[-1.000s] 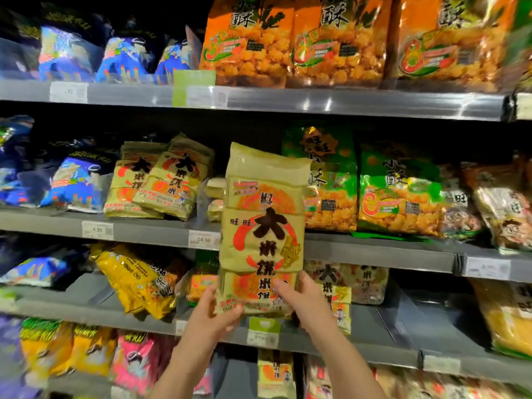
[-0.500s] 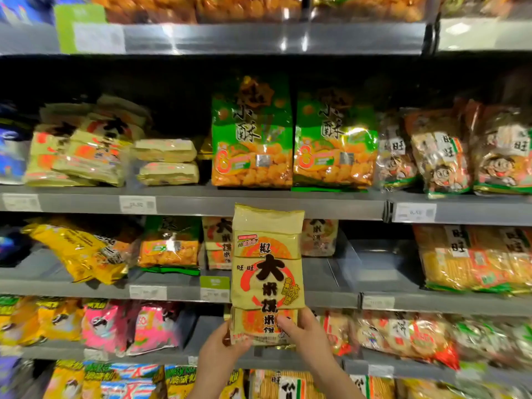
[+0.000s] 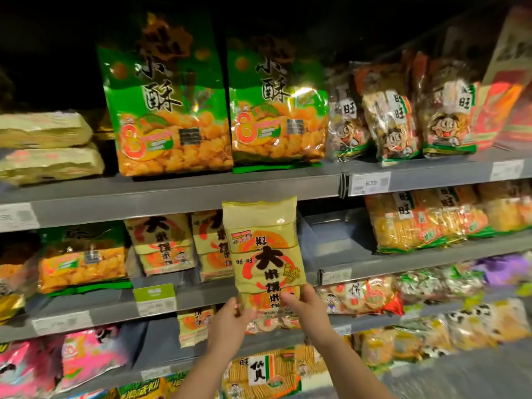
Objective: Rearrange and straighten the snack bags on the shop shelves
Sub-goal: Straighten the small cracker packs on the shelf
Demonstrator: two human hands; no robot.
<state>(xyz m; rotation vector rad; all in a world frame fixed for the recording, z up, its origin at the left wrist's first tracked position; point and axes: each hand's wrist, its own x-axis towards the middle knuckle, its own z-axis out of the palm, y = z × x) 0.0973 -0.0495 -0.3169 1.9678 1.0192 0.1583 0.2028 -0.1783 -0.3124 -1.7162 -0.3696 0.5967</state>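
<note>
While both of our hands clamp its bottom edge, the yellow rice-cracker bag (image 3: 262, 249) stands upright in the air in front of the shelving: our left hand (image 3: 229, 322) pinches the lower left corner with the thumb on the printed face, and our right hand (image 3: 309, 308) grips the lower right corner the same way, thumb across the front and fingers hidden behind. The bag's top reaches the front lip of the grey shelf (image 3: 178, 197) above it, and its body covers part of the row behind. Just left of the bag, on the shelf level behind it, two matching yellow bags (image 3: 164, 243) stand side by side, the nearer one partly hidden by the bag we hold. Further left of the bag sits an orange-and-green snack bag (image 3: 83, 263). Right of the bag the same shelf level shows a bare grey stretch (image 3: 334, 240), then yellow cracker packs (image 3: 417, 220). Above the bag, on the grey shelf, two tall green bags (image 3: 169, 110) stand upright and touching, with clear cartoon-face bags (image 3: 397, 110) further right and flat pale packs stacked (image 3: 46, 148) at far left. Below the bag, a smaller yellow pack (image 3: 194, 326) stands just left of our left hand.
</note>
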